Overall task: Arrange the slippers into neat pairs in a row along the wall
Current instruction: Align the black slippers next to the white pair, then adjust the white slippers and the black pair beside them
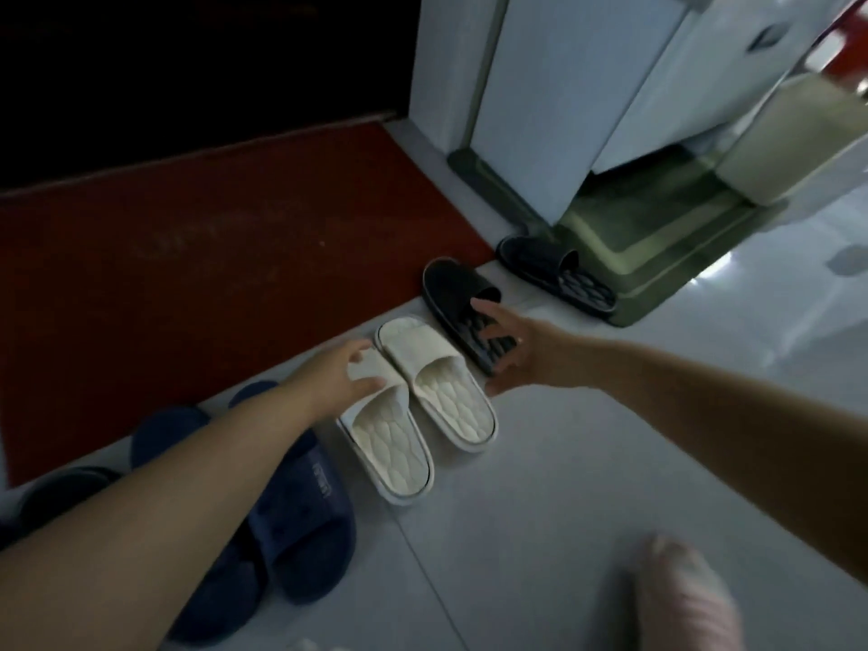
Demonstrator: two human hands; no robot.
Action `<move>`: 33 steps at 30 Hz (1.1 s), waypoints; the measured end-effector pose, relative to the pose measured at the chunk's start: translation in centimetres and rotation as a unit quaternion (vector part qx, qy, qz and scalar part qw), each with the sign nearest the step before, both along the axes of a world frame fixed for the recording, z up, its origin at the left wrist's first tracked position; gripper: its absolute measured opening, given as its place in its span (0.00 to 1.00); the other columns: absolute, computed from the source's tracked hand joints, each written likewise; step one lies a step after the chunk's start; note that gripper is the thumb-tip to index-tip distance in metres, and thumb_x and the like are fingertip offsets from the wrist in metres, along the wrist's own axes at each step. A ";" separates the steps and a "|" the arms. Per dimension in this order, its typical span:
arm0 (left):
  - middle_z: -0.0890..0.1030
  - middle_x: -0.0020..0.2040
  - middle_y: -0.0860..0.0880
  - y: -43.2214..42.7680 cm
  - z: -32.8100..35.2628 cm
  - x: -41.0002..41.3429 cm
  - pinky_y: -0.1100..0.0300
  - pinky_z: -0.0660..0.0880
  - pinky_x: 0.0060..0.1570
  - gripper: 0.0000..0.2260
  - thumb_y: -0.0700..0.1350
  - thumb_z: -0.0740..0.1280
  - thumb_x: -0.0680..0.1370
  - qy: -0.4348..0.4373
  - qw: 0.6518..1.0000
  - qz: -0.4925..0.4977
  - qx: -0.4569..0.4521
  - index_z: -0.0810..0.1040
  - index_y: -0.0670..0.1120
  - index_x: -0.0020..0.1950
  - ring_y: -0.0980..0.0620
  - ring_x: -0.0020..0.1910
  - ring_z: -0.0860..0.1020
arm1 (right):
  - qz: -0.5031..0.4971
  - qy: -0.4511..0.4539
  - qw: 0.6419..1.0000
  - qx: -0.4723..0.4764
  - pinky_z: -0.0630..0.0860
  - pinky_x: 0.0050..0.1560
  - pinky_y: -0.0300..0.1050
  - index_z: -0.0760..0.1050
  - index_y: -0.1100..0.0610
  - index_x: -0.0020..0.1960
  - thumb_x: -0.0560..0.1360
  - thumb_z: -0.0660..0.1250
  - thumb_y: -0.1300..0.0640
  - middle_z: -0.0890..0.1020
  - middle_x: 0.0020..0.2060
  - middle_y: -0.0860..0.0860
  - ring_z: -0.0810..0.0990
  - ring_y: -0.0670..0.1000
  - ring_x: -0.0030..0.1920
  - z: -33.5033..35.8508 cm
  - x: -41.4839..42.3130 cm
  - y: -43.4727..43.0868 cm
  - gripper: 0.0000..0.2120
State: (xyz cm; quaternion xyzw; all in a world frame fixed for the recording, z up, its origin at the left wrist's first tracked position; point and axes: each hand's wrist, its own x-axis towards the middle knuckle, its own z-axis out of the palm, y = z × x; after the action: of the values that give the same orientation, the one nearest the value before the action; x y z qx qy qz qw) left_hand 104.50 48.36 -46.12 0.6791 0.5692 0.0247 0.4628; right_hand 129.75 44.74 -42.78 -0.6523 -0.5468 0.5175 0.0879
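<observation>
View from above of a pale tiled floor beside a red doormat. The left hand has its fingers and thumb closed on the strap of the left cream slipper, which lies side by side with the right cream slipper. The right hand, fingers spread apart and clamped on nothing, hovers over the heel of the nearer black slipper. Its partner, the farther black slipper, sits further right, against a green mat. Navy slippers lie to the near left, partly under the arm. The cream pair looks nearly settled; the black pair seems next, calling for the right hand to close on the nearer one and bring the two together.
</observation>
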 end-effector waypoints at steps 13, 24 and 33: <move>0.55 0.78 0.51 -1.1 -6.1 7.8 0.49 0.58 0.74 0.38 0.57 0.69 0.72 0.139 0.987 -0.087 0.004 0.50 0.57 0.76 0.48 0.76 0.57 | 0.102 -0.265 0.957 0.053 0.69 0.65 0.51 0.57 0.55 0.74 0.74 0.67 0.52 0.66 0.71 0.59 0.70 0.59 0.67 -9.5 10.9 8.7 0.32; 0.41 0.78 0.47 1.1 -10.1 10.4 0.41 0.57 0.72 0.42 0.46 0.69 0.74 0.286 0.941 0.164 -0.072 0.42 0.61 0.75 0.34 0.75 0.49 | 0.025 -0.188 0.967 0.173 0.75 0.55 0.48 0.69 0.54 0.68 0.75 0.62 0.61 0.80 0.59 0.55 0.78 0.57 0.58 -14.9 11.0 15.9 0.21; 0.56 0.76 0.43 2.0 -10.8 10.4 0.47 0.60 0.71 0.45 0.52 0.72 0.70 0.307 0.942 0.132 -0.035 0.45 0.54 0.77 0.41 0.72 0.61 | -0.046 -0.180 0.956 0.226 0.70 0.56 0.47 0.67 0.59 0.63 0.69 0.74 0.54 0.71 0.60 0.57 0.72 0.55 0.58 -15.2 18.9 11.6 0.27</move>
State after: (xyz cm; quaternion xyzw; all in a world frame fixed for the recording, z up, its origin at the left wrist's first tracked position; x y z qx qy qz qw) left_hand 114.93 50.36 -56.90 0.5556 0.7689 -0.1442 0.2815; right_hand 148.65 56.33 -58.02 -0.7227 -0.6252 0.2498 0.1565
